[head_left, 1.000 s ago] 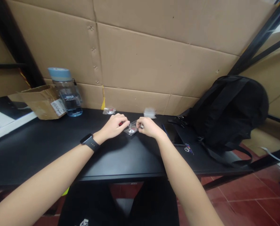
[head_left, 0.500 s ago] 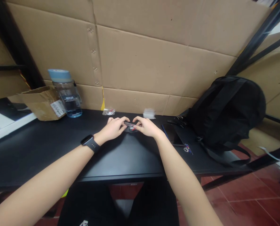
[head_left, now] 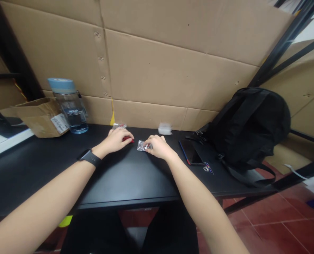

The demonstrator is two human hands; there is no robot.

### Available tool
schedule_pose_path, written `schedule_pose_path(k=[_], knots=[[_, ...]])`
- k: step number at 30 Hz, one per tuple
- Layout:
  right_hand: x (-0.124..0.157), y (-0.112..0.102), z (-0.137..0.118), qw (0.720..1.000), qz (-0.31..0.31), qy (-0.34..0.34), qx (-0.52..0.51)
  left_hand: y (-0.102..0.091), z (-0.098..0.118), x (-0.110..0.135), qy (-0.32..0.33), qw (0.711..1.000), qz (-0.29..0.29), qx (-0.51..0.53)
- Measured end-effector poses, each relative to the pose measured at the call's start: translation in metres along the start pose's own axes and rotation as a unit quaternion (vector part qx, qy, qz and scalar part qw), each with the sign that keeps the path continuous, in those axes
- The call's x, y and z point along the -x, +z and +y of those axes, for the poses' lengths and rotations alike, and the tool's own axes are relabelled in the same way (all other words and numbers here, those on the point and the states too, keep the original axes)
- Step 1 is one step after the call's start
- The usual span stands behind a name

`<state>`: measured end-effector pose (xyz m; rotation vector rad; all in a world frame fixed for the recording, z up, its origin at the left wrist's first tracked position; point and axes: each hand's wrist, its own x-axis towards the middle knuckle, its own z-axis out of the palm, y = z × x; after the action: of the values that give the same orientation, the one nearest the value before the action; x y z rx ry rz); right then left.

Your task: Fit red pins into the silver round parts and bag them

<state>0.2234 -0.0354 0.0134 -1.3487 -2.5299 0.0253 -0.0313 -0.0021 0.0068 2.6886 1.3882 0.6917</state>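
My right hand [head_left: 159,146] pinches a small clear plastic packet [head_left: 141,145] by its right side, just above the black table. Inside the packet something shiny with a bit of red shows, too small to name. To the left, my left hand [head_left: 117,139], with a dark watch on its wrist, has its fingers closed on a small red item [head_left: 127,139], mostly hidden by the fingers. Behind that hand lies another clear packet [head_left: 119,126], partly covered by it.
A water bottle [head_left: 72,109] and a cardboard box [head_left: 42,120] stand at the left. A whitish translucent piece [head_left: 165,128] lies at the back. Rightward are a phone [head_left: 190,152], a keyring [head_left: 207,168] and a black backpack [head_left: 252,134]. Cardboard [head_left: 157,63] walls the rear.
Both hands were together at one packet. They have moved apart, the packet staying with my right hand, and a red item now shows under my left fingers. The view has shifted slightly.
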Motion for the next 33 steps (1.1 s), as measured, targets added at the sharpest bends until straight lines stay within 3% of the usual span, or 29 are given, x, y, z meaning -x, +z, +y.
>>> schedule_pose_path(k=[3, 9, 16, 22, 28, 33], knots=[[0.001, -0.003, 0.000, 0.999, 0.005, 0.036, 0.005, -0.005, -0.001, 0.004, 0.051, 0.997, -0.063, 0.015], [0.003, -0.008, 0.004, 0.997, -0.012, 0.077, -0.003, -0.002, 0.026, 0.008, 0.062, 0.988, -0.141, -0.007], [0.001, -0.004, 0.004, 0.998, 0.005, 0.050, -0.023, 0.005, 0.025, 0.010, 0.059, 0.984, -0.168, -0.016], [0.003, -0.004, 0.009, 0.998, -0.007, 0.034, -0.046, 0.009, 0.019, 0.012, 0.045, 0.988, -0.139, -0.052], [-0.011, 0.003, 0.008, 0.996, -0.003, 0.084, 0.038, 0.003, 0.027, 0.010, 0.015, 0.986, -0.153, -0.059], [-0.052, 0.003, 0.023, 0.980, -0.029, 0.168, 0.097, -0.012, 0.024, 0.012, -0.028, 0.985, -0.168, -0.039]])
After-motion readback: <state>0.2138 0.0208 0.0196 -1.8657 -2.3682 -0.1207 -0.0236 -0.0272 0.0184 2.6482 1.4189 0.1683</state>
